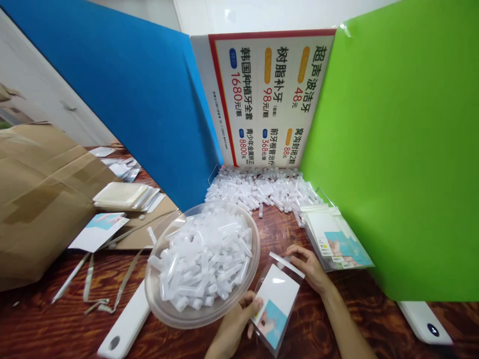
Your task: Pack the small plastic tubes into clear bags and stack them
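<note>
Head: bowl (169, 313) of tubes (205, 259); pouch (287, 265) with card (279, 294)

I see my left hand (234, 324) gripping the lower edge of a clear packet (275, 319) near the desk's (337, 319) front edge, with a white-and-blue card (280, 291) inside. My right hand (310, 269) touches its open flap (286, 264); whether it pinches, I can't tell. Just left sits a clear bowl (164, 309) heaped with small plastic tubes (205, 254). A loose heap of tubes (262, 187) lies along the back edge.

One head-worn view, looking forward and down, close above the table (45, 319), facing the poster (269, 94).
</note>
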Demonstrator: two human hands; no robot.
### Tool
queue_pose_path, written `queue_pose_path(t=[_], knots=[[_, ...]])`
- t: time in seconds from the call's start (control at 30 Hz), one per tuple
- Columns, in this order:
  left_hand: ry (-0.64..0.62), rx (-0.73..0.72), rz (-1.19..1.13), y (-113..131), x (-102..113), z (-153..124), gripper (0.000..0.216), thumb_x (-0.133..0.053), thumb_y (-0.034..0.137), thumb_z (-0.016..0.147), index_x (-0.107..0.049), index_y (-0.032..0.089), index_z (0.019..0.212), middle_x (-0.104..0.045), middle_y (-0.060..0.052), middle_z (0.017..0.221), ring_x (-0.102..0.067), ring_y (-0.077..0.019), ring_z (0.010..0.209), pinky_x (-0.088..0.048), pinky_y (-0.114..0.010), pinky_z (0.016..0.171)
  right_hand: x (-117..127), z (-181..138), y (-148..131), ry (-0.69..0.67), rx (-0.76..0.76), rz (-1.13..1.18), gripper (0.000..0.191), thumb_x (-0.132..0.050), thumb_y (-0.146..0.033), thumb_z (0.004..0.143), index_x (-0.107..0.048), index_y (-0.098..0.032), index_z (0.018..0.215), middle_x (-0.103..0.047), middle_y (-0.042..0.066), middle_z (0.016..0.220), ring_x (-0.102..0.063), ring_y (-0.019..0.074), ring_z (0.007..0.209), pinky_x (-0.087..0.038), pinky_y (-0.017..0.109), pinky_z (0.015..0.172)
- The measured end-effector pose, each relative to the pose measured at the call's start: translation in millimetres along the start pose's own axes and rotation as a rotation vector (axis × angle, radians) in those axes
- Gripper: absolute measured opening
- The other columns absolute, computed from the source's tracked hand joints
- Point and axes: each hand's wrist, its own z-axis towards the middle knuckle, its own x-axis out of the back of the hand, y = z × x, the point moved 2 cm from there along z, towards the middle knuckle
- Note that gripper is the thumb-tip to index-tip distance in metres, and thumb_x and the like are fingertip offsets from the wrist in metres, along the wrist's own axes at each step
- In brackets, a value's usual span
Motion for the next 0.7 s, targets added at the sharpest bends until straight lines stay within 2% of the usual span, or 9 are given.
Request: queue_pose_path(t=[0.1, 0.17, 0.27, 0.33, 0.43, 0.5, 0.57, 0.63, 0.7], knots=[[0.005, 0.028, 0.012, -2, 3, -2, 0.053, -0.072, 0.066, 0.079, -0.060, 0.015, 0.070, -0.064, -0.002, 0.063, -0.043, -0.0068, 0.046, -0.022, -0.018, 0.038, -2, -3, -4, -0.072, 0.045, 0.030, 0.035, -0.078, -0.052, 0.080, -0.074, -0.018, 0.086, -0.067, 0.006, 0.093, -0.062, 0.0236, 0.091, -0.049, 0.034, 0.083], [-0.041, 0.038, 0.049, 4, 4, -5, 0.052, -0.071, 0.065, 0.080, -0.063, 0.015, 0.073, -0.066, -0.003, 0.065, -0.047, -0.0085, 0.048, -0.029, -0.018, 0.041, -4, -3, -7, -0.127, 0.032, -0.009, 0.032, -0.078, -0.049, 0.082, -0.074, -0.018, 0.087, -0.068, 0.006, 0.092, -0.063, 0.0229, 0.091, -0.048, 0.034, 0.084], [-0.219, 0.026, 0.064, 17, 3, -7, 0.056, -0.078, 0.065, 0.074, -0.071, 0.014, 0.097, -0.072, -0.006, 0.084, -0.065, -0.0187, 0.076, -0.051, -0.025, 0.069, -17, -3, -9, -0.266, -0.080, -0.068, 0.035, -0.089, -0.043, 0.070, -0.072, -0.017, 0.087, -0.072, 0.004, 0.088, -0.066, 0.0211, 0.085, -0.050, 0.031, 0.078], [-0.302, -0.005, 0.070, 23, 1, -5, 0.063, -0.081, 0.062, 0.071, -0.070, 0.016, 0.112, -0.073, -0.007, 0.099, -0.066, -0.0238, 0.093, -0.050, -0.033, 0.088, -31, -3, -10, -0.395, -0.145, -0.063, 0.038, -0.093, -0.041, 0.064, -0.072, -0.017, 0.085, -0.075, 0.004, 0.085, -0.068, 0.0207, 0.081, -0.052, 0.030, 0.075], [-0.314, -0.029, 0.164, 21, -1, 0, 0.062, -0.080, 0.058, 0.075, -0.070, 0.014, 0.118, -0.071, -0.008, 0.106, -0.063, -0.0242, 0.093, -0.049, -0.032, 0.086, -51, 4, -15, -0.631, -0.135, -0.053, 0.032, -0.090, -0.043, 0.067, -0.076, -0.016, 0.078, -0.077, 0.007, 0.085, -0.071, 0.0220, 0.083, -0.054, 0.032, 0.078], [-0.295, -0.028, 0.220, 16, -3, 2, 0.062, -0.079, 0.056, 0.077, -0.069, 0.014, 0.122, -0.071, -0.007, 0.108, -0.062, -0.0240, 0.092, -0.050, -0.031, 0.083, -58, 19, -18, -0.714, -0.114, -0.125, 0.033, -0.089, -0.046, 0.066, -0.078, -0.016, 0.075, -0.077, 0.007, 0.083, -0.072, 0.0223, 0.079, -0.055, 0.032, 0.075], [-0.241, -0.027, 0.226, 10, -2, 2, 0.061, -0.079, 0.055, 0.077, -0.069, 0.015, 0.122, -0.072, -0.007, 0.107, -0.063, -0.0239, 0.092, -0.050, -0.031, 0.084, -56, 45, -19, -0.640, -0.096, -0.228, 0.035, -0.086, -0.049, 0.066, -0.078, -0.016, 0.072, -0.076, 0.006, 0.076, -0.069, 0.0207, 0.068, -0.054, 0.031, 0.066], [-0.182, -0.038, 0.191, 5, -1, 0, 0.061, -0.080, 0.056, 0.075, -0.069, 0.016, 0.120, -0.072, -0.007, 0.103, -0.063, -0.0236, 0.090, -0.051, -0.031, 0.082, -51, 79, -20, -0.446, -0.060, -0.308, 0.034, -0.080, -0.050, 0.070, -0.074, -0.016, 0.071, -0.072, 0.005, 0.071, -0.065, 0.0190, 0.064, -0.051, 0.030, 0.064], [-0.152, -0.069, 0.150, 3, 0, -2, 0.063, -0.080, 0.058, 0.074, -0.069, 0.015, 0.119, -0.071, -0.007, 0.100, -0.064, -0.0227, 0.087, -0.051, -0.030, 0.079, -49, 115, -20, -0.234, -0.010, -0.354, 0.030, -0.070, -0.047, 0.078, -0.070, -0.016, 0.075, -0.071, 0.005, 0.077, -0.064, 0.0207, 0.075, -0.051, 0.032, 0.072]])
